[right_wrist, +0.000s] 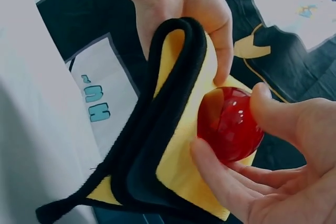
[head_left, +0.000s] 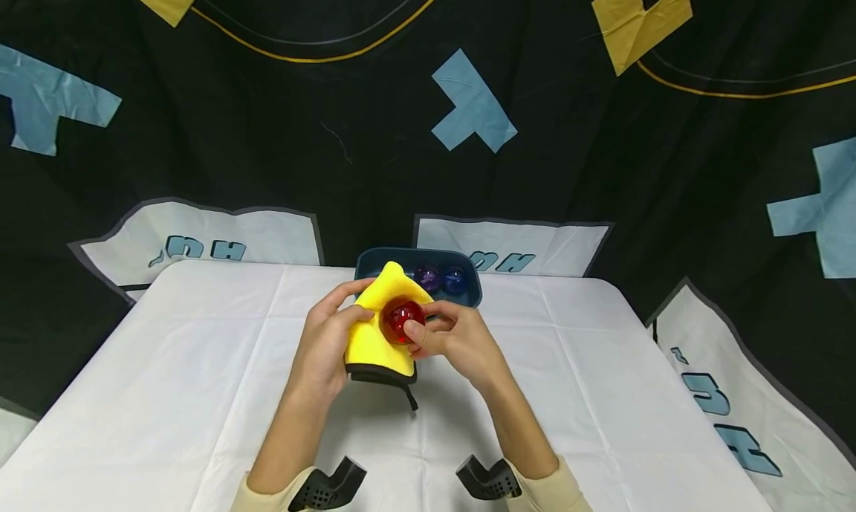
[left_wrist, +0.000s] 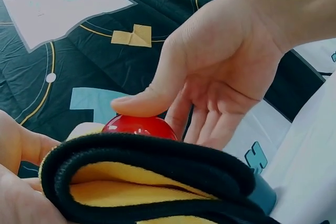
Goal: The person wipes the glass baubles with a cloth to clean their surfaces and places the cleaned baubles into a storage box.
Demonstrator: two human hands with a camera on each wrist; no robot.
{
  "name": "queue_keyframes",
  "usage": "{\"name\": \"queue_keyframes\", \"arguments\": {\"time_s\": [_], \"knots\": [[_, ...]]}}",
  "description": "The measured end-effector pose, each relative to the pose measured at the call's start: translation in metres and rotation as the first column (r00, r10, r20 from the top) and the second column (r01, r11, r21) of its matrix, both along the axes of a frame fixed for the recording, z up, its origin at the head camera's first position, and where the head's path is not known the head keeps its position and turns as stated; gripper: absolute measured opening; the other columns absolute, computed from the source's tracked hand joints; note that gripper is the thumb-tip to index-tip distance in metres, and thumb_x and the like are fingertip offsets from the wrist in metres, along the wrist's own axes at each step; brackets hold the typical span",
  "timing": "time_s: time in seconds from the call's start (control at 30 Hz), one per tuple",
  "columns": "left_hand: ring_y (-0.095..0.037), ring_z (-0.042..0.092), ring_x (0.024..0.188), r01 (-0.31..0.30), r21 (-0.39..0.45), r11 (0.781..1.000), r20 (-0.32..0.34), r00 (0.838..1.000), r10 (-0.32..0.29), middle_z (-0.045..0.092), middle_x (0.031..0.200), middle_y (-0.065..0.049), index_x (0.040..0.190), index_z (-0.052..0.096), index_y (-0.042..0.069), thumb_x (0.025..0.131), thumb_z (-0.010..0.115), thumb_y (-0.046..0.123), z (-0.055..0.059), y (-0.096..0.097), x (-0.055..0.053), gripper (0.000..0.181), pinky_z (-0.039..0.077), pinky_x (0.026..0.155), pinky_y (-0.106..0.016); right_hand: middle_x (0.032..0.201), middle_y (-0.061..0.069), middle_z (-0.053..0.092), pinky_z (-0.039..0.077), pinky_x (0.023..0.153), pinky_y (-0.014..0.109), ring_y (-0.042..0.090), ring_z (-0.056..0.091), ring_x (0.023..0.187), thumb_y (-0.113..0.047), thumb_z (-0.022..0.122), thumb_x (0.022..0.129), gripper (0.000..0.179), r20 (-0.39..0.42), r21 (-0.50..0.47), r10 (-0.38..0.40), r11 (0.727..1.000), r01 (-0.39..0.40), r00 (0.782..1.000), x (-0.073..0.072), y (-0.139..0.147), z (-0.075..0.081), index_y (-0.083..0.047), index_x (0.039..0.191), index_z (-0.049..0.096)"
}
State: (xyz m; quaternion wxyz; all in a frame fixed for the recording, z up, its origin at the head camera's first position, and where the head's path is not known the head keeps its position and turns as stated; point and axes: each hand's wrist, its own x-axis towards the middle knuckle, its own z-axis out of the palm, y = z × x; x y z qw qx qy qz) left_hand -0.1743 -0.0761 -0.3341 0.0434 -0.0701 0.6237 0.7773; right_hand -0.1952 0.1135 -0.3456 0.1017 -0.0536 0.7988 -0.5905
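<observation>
A clear red ball (head_left: pixel 403 320) is held by my right hand (head_left: pixel 461 341), its thumb and fingers pinching the near right side. Behind the ball a folded yellow cloth (head_left: pixel 374 348) with black edging lies across my left hand (head_left: pixel 328 341), which grips its left side with the thumb in front. In the right wrist view the red ball (right_wrist: pixel 231 124) rests against the yellow face of the cloth (right_wrist: pixel 184 156). The left wrist view shows the cloth's black rolled edge (left_wrist: pixel 152 156) hiding the lower part of the ball (left_wrist: pixel 142 125).
Just beyond the hands, a dark blue tray (head_left: pixel 471 293) stands on the white-covered table (head_left: pixel 221 363). Inside it sit a purple ball (head_left: pixel 428 277) and a blue ball (head_left: pixel 455 279); the cloth hides its left part. A black patterned curtain (head_left: pixel 374 148) hangs behind the table.
</observation>
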Motion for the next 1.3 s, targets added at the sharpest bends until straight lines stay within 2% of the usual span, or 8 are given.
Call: {"name": "queue_keyframes", "arguments": {"time_s": [0.17,0.3,0.47,0.73,0.97,1.13,1.3], "knots": [[-0.031,0.048,0.12,0.006,-0.016,1.0,-0.009,1.0,-0.006,0.044,0.145,-0.01,0.137,0.06,0.022,0.094,0.054,0.01,-0.001,0.002,0.0,0.045,0.056,0.085,-0.032,0.104,0.014,0.078,0.048,0.107,0.053,0.027,0.077,0.085,-0.039,0.076,0.089,0.051,0.017,-0.052,0.043,0.998,-0.042,0.999,-0.003,0.0,-0.003,-0.004,0.121,0.058],[-0.03,0.05,0.117,0.006,-0.024,1.0,-0.015,1.0,-0.006,0.046,0.142,-0.011,0.137,0.06,0.022,0.094,0.054,0.01,-0.002,0.004,0.001,0.045,0.055,0.084,-0.032,0.107,0.015,0.077,0.042,0.111,0.058,0.028,0.077,0.089,-0.039,0.076,0.089,0.053,0.029,-0.086,0.044,0.995,-0.041,0.999,-0.003,-0.001,-0.004,-0.003,0.124,0.056],[-0.031,0.051,0.118,0.012,-0.014,1.0,-0.012,1.0,-0.013,0.044,0.144,-0.011,0.138,0.059,0.023,0.095,0.054,0.011,-0.002,0.004,0.002,0.045,0.055,0.086,-0.032,0.106,0.013,0.076,0.05,0.105,0.049,0.026,0.077,0.087,-0.041,0.079,0.086,0.062,0.027,-0.1,-0.034,0.994,0.036,0.999,-0.001,-0.002,-0.006,-0.005,0.132,0.06],[-0.031,0.05,0.121,0.009,-0.011,1.0,0.031,0.999,-0.009,0.044,0.146,-0.01,0.142,0.055,0.03,0.098,0.053,0.016,0.001,-0.007,0.002,0.046,0.056,0.087,-0.032,0.101,0.01,0.077,0.053,0.103,0.044,0.025,0.078,0.084,-0.04,0.084,0.08,0.059,0.05,-0.156,-0.118,0.98,0.125,0.992,0.0,0.007,-0.011,-0.008,0.126,0.066],[-0.031,0.047,0.124,0.013,-0.027,1.0,0.069,0.998,-0.011,0.043,0.147,-0.007,0.146,0.051,0.034,0.099,0.051,0.017,0.005,-0.018,0.0,0.049,0.056,0.089,-0.032,0.113,0.018,0.07,0.058,0.093,0.035,0.03,0.076,0.088,-0.027,0.081,0.086,0.043,0.08,-0.298,-0.125,0.944,0.144,0.989,-0.004,0.025,-0.016,-0.001,0.118,0.069],[-0.03,0.045,0.127,0.009,-0.031,0.999,0.06,0.998,-0.007,0.04,0.15,-0.007,0.148,0.049,0.032,0.1,0.051,0.017,0.006,-0.028,0.001,0.05,0.056,0.091,-0.029,0.118,0.019,0.07,0.058,0.092,0.032,0.031,0.076,0.092,-0.026,0.081,0.086,0.047,0.083,-0.305,-0.148,0.938,0.166,0.986,-0.009,0.035,-0.012,0.001,0.122,0.065],[-0.029,0.044,0.13,-0.009,-0.034,0.999,0.059,0.998,0.011,0.037,0.154,-0.006,0.151,0.047,0.032,0.101,0.051,0.018,0.009,-0.035,0.002,0.052,0.055,0.094,-0.027,0.122,0.019,0.067,0.058,0.09,0.03,0.023,0.077,0.088,-0.021,0.081,0.086,0.053,0.087,-0.311,-0.178,0.93,0.196,0.98,-0.019,0.045,-0.008,0.003,0.129,0.061]]}}
